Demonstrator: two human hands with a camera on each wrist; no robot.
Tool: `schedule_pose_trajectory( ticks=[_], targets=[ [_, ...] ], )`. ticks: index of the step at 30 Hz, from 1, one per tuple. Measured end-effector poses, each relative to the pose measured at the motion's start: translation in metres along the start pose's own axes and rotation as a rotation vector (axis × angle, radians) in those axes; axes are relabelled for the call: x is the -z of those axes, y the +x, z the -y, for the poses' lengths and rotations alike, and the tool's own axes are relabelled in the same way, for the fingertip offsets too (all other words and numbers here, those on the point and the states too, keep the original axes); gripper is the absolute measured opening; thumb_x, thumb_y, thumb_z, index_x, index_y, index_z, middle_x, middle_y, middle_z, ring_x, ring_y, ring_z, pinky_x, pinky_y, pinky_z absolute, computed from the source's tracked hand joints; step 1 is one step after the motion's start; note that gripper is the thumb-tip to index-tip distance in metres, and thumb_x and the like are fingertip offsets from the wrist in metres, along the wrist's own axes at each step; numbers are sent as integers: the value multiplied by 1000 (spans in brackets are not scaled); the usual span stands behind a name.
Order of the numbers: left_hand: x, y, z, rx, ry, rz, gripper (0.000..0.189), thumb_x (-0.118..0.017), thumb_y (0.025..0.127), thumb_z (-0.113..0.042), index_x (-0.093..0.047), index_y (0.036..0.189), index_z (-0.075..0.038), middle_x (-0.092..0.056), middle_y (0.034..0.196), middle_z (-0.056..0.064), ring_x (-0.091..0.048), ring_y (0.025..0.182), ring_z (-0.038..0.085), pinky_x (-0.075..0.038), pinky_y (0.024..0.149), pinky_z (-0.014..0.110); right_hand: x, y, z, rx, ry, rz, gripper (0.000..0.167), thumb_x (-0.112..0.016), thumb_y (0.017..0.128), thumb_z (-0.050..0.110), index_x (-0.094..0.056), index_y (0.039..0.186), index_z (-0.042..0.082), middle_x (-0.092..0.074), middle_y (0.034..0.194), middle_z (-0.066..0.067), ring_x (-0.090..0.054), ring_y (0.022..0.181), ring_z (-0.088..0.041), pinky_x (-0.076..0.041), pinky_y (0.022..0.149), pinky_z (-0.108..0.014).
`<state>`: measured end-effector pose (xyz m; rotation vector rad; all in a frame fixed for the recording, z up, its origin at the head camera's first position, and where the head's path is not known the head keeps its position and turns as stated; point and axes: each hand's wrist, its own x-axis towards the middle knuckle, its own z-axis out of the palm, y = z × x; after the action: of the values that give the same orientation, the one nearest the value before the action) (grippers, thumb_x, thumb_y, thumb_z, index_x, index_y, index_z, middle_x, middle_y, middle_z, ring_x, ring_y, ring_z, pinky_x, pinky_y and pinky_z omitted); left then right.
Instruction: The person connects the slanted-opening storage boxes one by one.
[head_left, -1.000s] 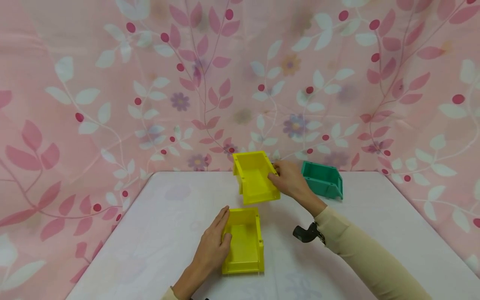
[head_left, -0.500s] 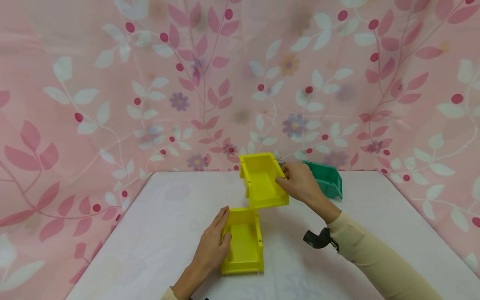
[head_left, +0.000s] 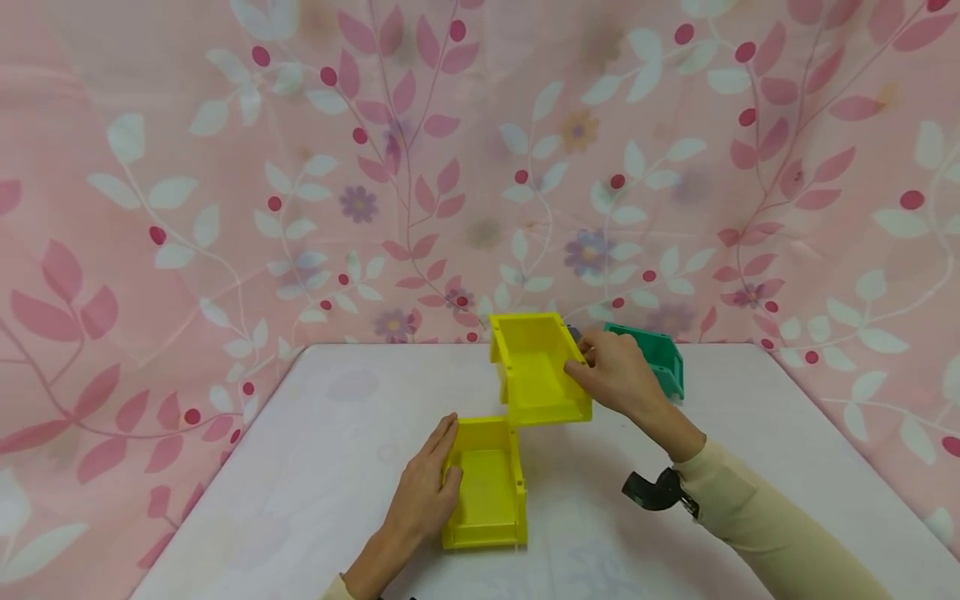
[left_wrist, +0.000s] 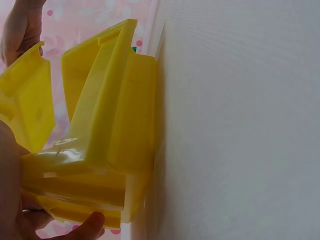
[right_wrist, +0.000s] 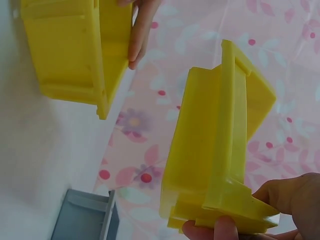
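Note:
One yellow plastic storage bin (head_left: 487, 492) sits on the white-covered table, its low front toward me. My left hand (head_left: 420, 492) grips its left wall, thumb over the rim and fingers along the outside. A second yellow bin (head_left: 536, 371) is raised above and behind the first, slightly tilted. My right hand (head_left: 618, 371) pinches its right wall, thumb inside and fingers partly hidden outside. In the right wrist view the raised bin (right_wrist: 220, 140) stands apart from the lower bin (right_wrist: 65, 50). The left wrist view shows the lower bin (left_wrist: 105, 115) close up.
A green bin (head_left: 667, 358) stands at the back right of the table (head_left: 337, 450), partly covered by my right hand. A grey bin (right_wrist: 82, 215) shows in the right wrist view. A pink floral curtain (head_left: 450, 167) hangs behind the table.
My right hand has moved the raised bin right and slightly down, toward me, so it now covers more of the green bin. My left hand and the lower bin have stayed put.

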<state>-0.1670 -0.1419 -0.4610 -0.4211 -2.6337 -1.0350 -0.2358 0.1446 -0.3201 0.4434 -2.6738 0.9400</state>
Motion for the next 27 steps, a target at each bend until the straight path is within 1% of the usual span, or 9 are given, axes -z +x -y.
schedule_pose_trajectory(
  ticks=[5,9,12,15,20,27],
  targets=[
    [1,0,0,7,5,-1,61,-54,100,-5,-39,159,0,-31,167,0,-32,151,22,-32,118,48,4,-6,-2,-2,3,4,27,-68,91,12,-70,106,-10,-73,89,-17,-61,55,-16,-59,54,-32],
    [0,1,-1,10,3,1,61,-54,100,-5,-39,159,0,-30,168,0,-32,151,22,-31,118,48,5,-12,-5,-24,9,6,30,-69,92,13,-70,110,-11,-74,92,-18,-65,58,-17,-59,55,-32],
    [0,0,-1,9,-5,0,61,-55,100,-5,-39,159,0,-30,167,0,-32,151,22,-31,118,48,7,-16,-6,-36,17,4,30,-69,92,13,-70,110,-10,-75,93,-19,-67,61,-17,-60,55,-32],
    [0,0,-1,8,-6,-1,62,-55,100,-5,-39,159,0,-30,167,0,-32,151,22,-31,118,48,8,-20,-6,-38,27,1,29,-69,92,13,-70,109,-10,-74,91,-18,-66,60,-17,-59,54,-32],
    [-1,0,-2,12,-1,3,62,-55,100,-5,-38,159,0,-30,168,0,-32,151,22,-31,118,47,10,-27,-6,-46,32,-3,32,-71,92,13,-68,110,-12,-75,94,-20,-68,63,-17,-61,57,-34],
    [0,0,-2,6,-5,-3,61,-55,99,-4,-39,158,1,-31,167,1,-32,151,23,-31,118,48,9,-36,-8,-60,29,-5,30,-72,92,12,-68,108,-12,-75,94,-20,-69,61,-16,-61,56,-34]
  ],
)
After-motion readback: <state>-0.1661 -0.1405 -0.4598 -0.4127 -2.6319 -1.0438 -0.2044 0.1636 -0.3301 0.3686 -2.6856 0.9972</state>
